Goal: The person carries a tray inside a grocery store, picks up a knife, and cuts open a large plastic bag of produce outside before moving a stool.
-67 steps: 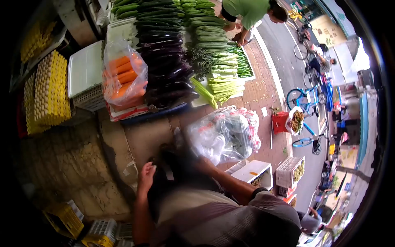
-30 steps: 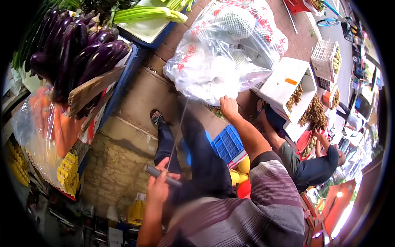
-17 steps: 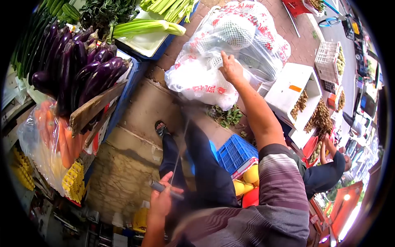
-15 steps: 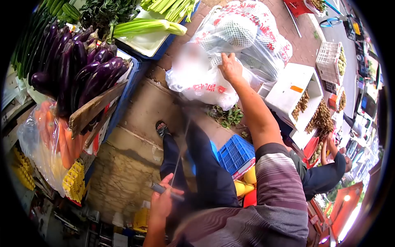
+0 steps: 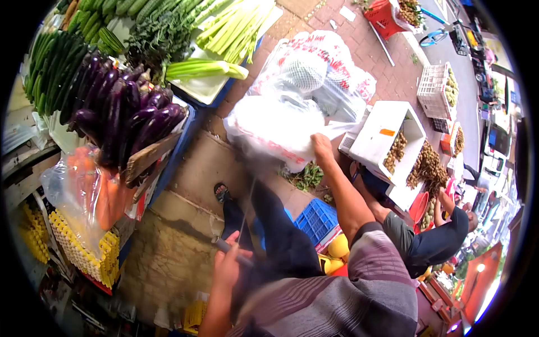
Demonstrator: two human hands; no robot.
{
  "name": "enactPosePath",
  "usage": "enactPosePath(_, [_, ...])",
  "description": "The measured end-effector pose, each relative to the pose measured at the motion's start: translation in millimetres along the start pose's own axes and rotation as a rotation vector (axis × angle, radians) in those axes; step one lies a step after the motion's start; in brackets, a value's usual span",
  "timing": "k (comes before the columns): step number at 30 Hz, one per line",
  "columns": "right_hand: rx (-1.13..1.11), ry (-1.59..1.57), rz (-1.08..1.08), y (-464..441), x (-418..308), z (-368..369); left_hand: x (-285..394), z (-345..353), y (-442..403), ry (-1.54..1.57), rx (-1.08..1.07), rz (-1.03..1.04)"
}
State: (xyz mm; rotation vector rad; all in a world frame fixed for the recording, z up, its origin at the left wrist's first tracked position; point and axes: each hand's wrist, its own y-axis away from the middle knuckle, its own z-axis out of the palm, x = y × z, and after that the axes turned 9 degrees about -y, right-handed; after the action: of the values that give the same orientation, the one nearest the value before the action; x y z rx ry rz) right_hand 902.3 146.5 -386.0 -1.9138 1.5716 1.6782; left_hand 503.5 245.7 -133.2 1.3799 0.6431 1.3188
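My right hand [image 5: 321, 147] is closed on the gathered edge of a large clear plastic bag [image 5: 281, 126], pulling it taut at its lower right side. Round items in white foam netting [image 5: 305, 73] show through the bag, which has red print. My left hand [image 5: 227, 259], low in the view, is wrapped round a grey cylindrical handle [image 5: 231, 250]. A thin, blurred line runs up from that handle toward the bag; what it is I cannot make out.
Eggplants [image 5: 129, 115] and bagged carrots [image 5: 98, 188] are at the left, near a wooden board [image 5: 151, 157]. Celery [image 5: 238, 31] lies above. A white foam box [image 5: 393, 135] and a blue crate [image 5: 317, 219] stand at the right. Another person [image 5: 438, 238] crouches beside brown clustered produce [image 5: 428, 165].
My right hand has moved down from the top of the bag and now pulls its plastic out to the right. The view has shifted slightly. My left hand still holds the handle.
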Motion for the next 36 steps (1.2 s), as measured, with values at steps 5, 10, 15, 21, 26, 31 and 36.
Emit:
enactPosePath(5, [0.0, -0.02, -0.175, 54.6, -6.3, -60.7, -6.2, 4.4, -4.8, -0.026, -0.063, 0.074])
enactPosePath(10, [-0.021, 0.066, -0.042, 84.3, -30.1, -47.0, -14.2, 23.3, -1.0, -0.045, -0.063, 0.152])
enactPosePath(15, [-0.058, 0.356, -0.267, 88.7, -26.1, -27.2, -15.3, 16.0, 26.2, -0.056, -0.058, 0.224])
enactPosePath(21, [-0.159, 0.45, -0.432, 107.1, -58.6, -18.8, 1.5, 14.0, 76.1, -0.017, -0.17, 0.335])
enactPosePath(26, [-0.154, 0.556, -0.504, 142.4, -54.2, -24.9, 9.1, -13.7, 117.5, -0.056, -0.354, 0.402])
enactPosePath(31, [-0.133, 0.503, -0.437, 184.8, -6.9, 7.1, -25.1, -82.8, 123.9, -0.124, -0.198, 0.444])
enactPosePath(36, [-0.292, 0.718, -0.326, 205.7, -10.6, 39.2, -64.5, -109.6, 134.5, -0.039, -0.135, 0.444])
